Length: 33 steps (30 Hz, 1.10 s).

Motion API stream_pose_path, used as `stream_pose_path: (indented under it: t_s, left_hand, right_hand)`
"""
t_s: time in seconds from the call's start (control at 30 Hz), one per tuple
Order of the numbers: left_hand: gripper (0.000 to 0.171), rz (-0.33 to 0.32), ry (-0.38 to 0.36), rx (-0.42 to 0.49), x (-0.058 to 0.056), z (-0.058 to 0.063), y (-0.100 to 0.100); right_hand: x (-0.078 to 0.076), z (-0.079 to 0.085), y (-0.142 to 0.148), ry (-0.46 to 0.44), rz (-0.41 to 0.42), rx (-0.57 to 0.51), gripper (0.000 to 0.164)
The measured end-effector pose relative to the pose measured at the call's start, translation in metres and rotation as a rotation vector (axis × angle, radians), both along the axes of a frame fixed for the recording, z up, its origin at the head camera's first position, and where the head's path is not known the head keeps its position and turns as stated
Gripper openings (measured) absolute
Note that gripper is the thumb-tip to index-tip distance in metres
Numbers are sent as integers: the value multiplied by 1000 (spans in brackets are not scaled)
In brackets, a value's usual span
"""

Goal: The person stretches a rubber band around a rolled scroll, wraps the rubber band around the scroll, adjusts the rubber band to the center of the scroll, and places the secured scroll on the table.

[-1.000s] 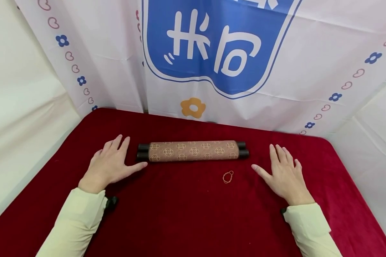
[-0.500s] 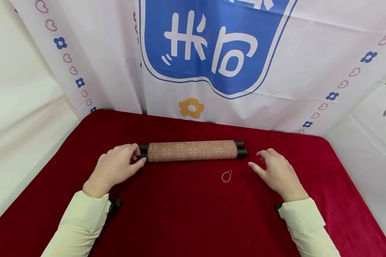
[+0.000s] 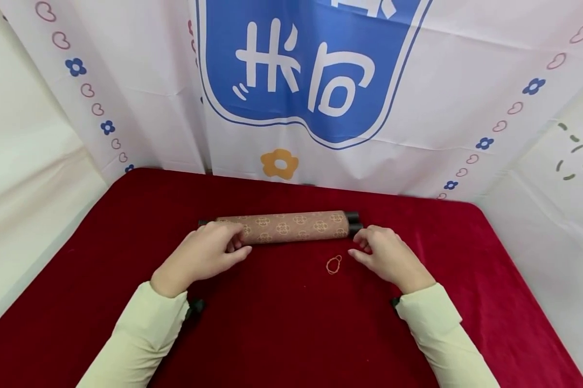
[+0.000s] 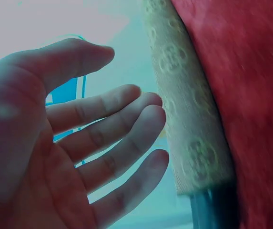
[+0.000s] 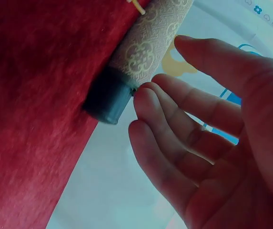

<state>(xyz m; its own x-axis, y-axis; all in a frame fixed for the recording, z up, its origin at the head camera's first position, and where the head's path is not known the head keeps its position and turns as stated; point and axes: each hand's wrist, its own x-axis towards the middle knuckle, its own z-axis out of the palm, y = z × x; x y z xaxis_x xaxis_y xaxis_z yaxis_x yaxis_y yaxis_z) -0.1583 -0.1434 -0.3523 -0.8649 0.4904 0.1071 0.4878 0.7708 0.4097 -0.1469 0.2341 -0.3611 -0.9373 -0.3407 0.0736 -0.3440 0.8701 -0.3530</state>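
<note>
A rolled scroll (image 3: 291, 226) in brown cloth with gold flower patterns lies crosswise on the red table, black rod ends (image 3: 353, 216) sticking out. My left hand (image 3: 199, 256) is at its left part and hides some of that end. In the left wrist view, the fingers (image 4: 131, 136) are loosely bent beside the scroll, with nothing gripped. My right hand (image 3: 390, 258) is at the right rod ends, its fingers (image 5: 148, 107) bent and close to the black knob (image 5: 110, 95); whether they touch is unclear. A thin looped band (image 3: 334, 264) lies in front of the scroll.
The red velvet cloth (image 3: 282, 318) covers the table. Behind it hangs a white curtain (image 3: 408, 161) with a blue emblem (image 3: 301, 97) and printed flowers. Pale fabric walls flank both sides.
Both hands have moved inward toward the scroll and their fingers have bent from a spread pose. The left hand now covers part of the scroll's left end. The scroll and band lie as before.
</note>
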Motion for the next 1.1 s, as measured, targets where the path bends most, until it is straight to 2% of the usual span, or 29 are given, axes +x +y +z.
stream_pose_path:
  t_s: [0.3, 0.6, 0.73, 0.93, 1.1]
  left_hand:
    - [11, -123, 26, 14, -4, -3, 31]
    - [12, -161, -55, 49, -5, -7, 61]
    - [17, -182, -85, 53, -4, -11, 75]
    - [21, -197, -132, 60, -2, -17, 93]
    - [22, -198, -165, 73, 0, -20, 100]
  right_hand:
    - [-7, -5, -13, -119, 50, 14, 19]
    - [-13, -12, -22, -142, 76, 25, 8]
    - [-13, -13, -25, -179, 62, 28, 5]
    - [-12, -16, -25, -193, 59, 40, 8]
    - [-12, -16, -27, -178, 89, 29, 8]
